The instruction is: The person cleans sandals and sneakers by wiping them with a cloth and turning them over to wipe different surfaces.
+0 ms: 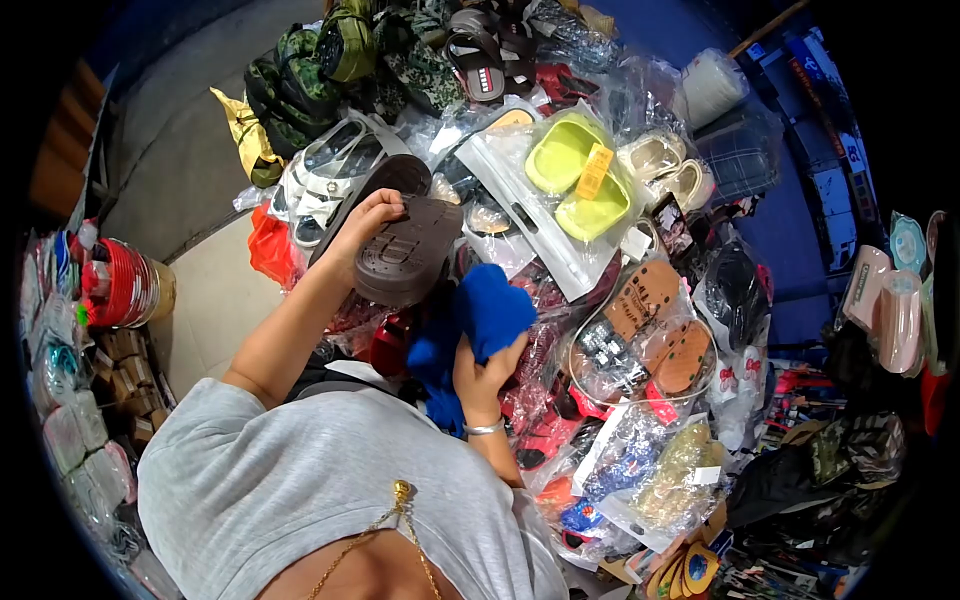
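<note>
My left hand (368,225) is closed around a pair of dark brown slippers (410,255), held up with their soles turned towards me. One slipper lies partly behind the other. In my right hand (485,375) is a bunched blue cloth (495,308), gripped from below and standing just right of the slippers. More blue fabric (432,350) hangs beside that hand. Beyond the slippers lie lime-green clogs (570,155) in a clear zip bag with an orange tag. White shoes in plastic (325,180) sit behind my left hand.
Brown sandals (645,300) in clear wrapping lie to the right, with a phone (673,225) above them. Camouflage bags (290,95) are piled at the back. A stack of red buckets (115,285) stands at left. Bagged footwear (640,475) covers the near right.
</note>
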### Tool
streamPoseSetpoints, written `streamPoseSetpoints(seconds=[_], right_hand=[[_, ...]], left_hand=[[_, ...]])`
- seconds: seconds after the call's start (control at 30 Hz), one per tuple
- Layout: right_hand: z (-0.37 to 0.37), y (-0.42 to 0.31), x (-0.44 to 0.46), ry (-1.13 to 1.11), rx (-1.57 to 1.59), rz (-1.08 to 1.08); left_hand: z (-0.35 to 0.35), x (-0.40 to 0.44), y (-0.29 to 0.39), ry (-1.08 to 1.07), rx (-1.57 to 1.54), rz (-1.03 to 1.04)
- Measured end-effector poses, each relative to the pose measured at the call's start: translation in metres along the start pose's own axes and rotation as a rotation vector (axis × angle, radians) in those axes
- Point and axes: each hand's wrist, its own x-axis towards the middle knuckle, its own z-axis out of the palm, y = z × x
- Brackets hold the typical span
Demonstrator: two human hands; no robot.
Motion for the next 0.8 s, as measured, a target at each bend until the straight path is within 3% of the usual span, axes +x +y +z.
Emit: streamPoseSetpoints(seconds=[0.07,0.17,0.23,0.33,0.47,0.57,0.6,0.67,0.73,0.8], right_hand=[[-0.005,-0.022,0.008,0.016,0.132,-0.074],[0.007,-0.032,0.028,-0.114,0.043,-0.414],[0.023,-0.021,0.027,-0.112,0.022,-0.419],[0.033,-0.006,0.028,-0.171,0.037,-0.341],[0.021,0.012,0.045,-0.175,0.048,-0.016],[0.011,-0.027,0.056,-0.004,0.069,-0.156],[0.011,-0.037,0.056,-0.016,0.136,-0.114],[0.015,-0.025,0.057,-0.176,-0.04,-0.453],[0.029,-0.003,0.057,-0.179,-0.107,-0.453],[0.034,0.012,0.07,-0.119,0.044,-0.156]], left_hand=[[0.006,-0.005,-0.005,-0.008,-0.041,0.033],[0.003,-0.002,-0.014,-0.118,0.08,0.019],[-0.011,0.0,-0.016,-0.191,0.183,0.075],[-0.018,-0.016,-0.001,-0.183,-0.009,0.043],[-0.024,-0.025,0.01,-0.286,-0.297,-0.01],[-0.029,-0.022,0.011,-0.449,-0.543,-0.018],[-0.033,-0.022,0.008,-0.523,-0.622,-0.04],[-0.037,-0.02,-0.004,-0.521,-0.627,-0.039],[-0.023,-0.031,-0.005,-0.567,-0.637,-0.036],[-0.018,-0.041,0.004,-0.493,-0.611,-0.068]])
